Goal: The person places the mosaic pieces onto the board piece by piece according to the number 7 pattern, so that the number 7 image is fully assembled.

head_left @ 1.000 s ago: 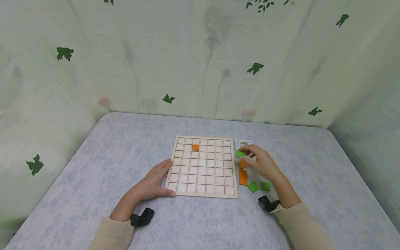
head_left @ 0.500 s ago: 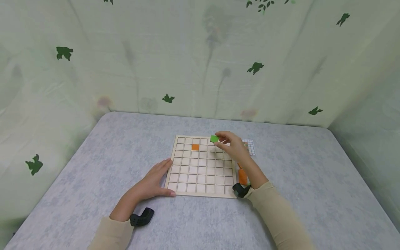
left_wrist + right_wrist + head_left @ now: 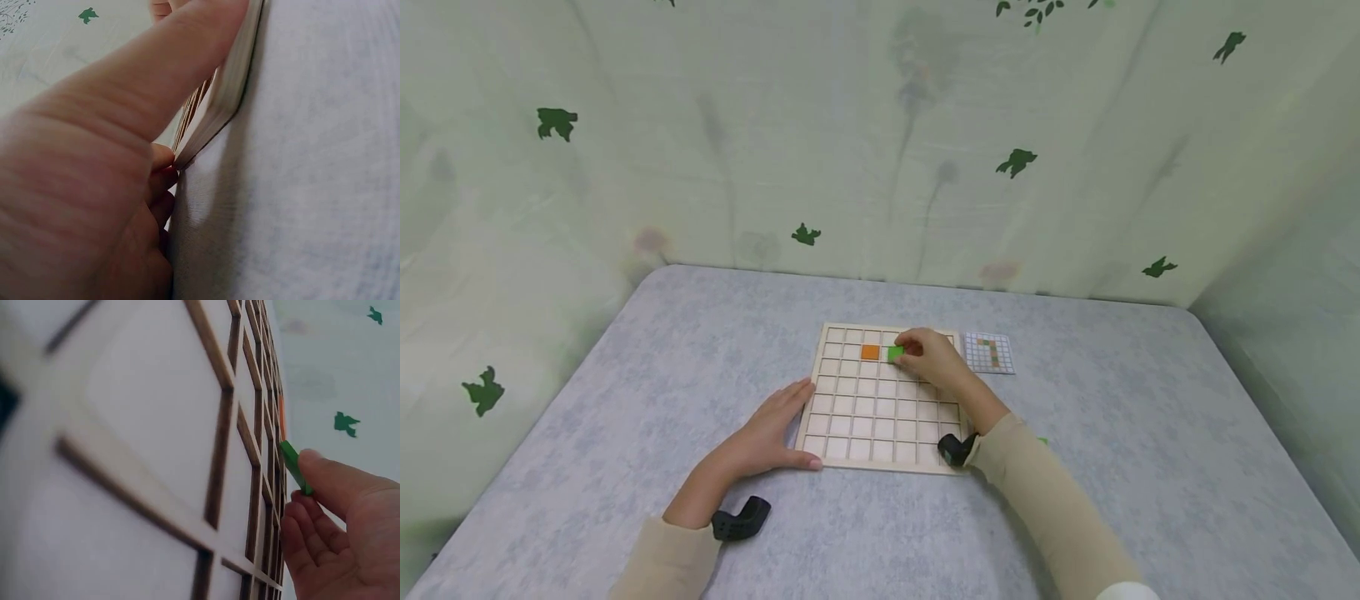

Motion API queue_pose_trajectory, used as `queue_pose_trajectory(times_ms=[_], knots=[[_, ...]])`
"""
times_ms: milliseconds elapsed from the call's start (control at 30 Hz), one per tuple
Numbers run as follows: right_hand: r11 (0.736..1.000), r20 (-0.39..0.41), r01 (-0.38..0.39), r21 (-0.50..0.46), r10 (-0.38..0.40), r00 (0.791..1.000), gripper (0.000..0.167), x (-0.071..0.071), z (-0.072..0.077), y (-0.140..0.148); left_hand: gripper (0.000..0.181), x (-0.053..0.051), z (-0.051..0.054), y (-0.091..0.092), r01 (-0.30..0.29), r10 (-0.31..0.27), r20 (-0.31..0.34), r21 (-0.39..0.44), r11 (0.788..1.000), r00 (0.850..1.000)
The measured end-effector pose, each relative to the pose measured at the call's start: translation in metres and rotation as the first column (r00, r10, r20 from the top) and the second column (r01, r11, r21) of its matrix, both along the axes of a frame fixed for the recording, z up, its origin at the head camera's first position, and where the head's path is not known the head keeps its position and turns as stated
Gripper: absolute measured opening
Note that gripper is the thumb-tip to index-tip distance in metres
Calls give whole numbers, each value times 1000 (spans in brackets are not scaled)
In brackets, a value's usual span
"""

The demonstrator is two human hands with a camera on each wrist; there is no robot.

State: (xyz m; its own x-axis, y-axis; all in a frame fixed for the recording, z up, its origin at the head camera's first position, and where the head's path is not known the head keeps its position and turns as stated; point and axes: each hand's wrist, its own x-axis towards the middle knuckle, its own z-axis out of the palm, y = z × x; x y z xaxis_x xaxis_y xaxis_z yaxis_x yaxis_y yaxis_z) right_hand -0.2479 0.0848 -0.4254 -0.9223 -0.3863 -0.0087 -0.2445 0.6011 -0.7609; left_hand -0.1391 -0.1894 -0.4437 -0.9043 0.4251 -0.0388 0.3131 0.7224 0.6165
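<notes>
A wooden grid board (image 3: 874, 408) with square cells lies on the table. My right hand (image 3: 934, 360) is over its upper part and pinches a green square tile (image 3: 895, 354) between thumb and fingers. In the right wrist view the green tile (image 3: 295, 467) is tilted, near the board's surface. One orange square tile (image 3: 870, 352) sits in a cell of the second row from the back, just left of the green one. My left hand (image 3: 767, 433) rests against the board's front left corner, fingers along the left side and thumb (image 3: 156, 69) on the front edge.
A small printed card (image 3: 989, 353) with a coloured grid pattern lies just right of the board. A green tile's edge (image 3: 1042, 440) peeks out past the right sleeve (image 3: 1037, 475), which hides the area beneath it. A pale curtain (image 3: 880, 150) hangs behind the table (image 3: 715, 317).
My right hand has picked up the green tile beside the card, carried it left over the board and lowered it near the orange tile. The left hand stays in place.
</notes>
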Motion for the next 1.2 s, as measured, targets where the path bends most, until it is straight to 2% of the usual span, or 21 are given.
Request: queue_pose_trajectory(times_ms=[200, 467, 600, 767, 967, 1100, 1200], knots=[[1000, -1, -23, 1, 23, 1000, 26, -5, -6, 0, 118, -2, -2, 0, -2, 2, 3, -3, 1000, 1000], [997, -38, -33, 65, 35, 999, 24, -7, -6, -4, 117, -1, -2, 0, 1, -1, -7, 1, 1000, 1000], [997, 0, -46, 60, 47, 999, 29, -4, -2, -3, 117, 0, -1, 0, -1, 1, -5, 0, 1000, 1000], [999, 20, -47, 27, 47, 999, 41, -1, 4, 1, 116, 1, -1, 0, 0, 0, -3, 11, 1000, 1000], [997, -35, -53, -58, 51, 998, 48, 9, 19, 20, 116, 1, -1, 1, 3, -3, -3, 14, 1000, 1000], [997, -108, -46, -69, 38, 993, 48, 19, 25, 42, 117, 1, -1, 0, -1, 1, -6, 11, 1000, 1000], [998, -103, -30, -60, 23, 994, 46, 28, 24, 61, 117, 1, -1, -1, -2, 2, -10, 13, 1000, 1000]])
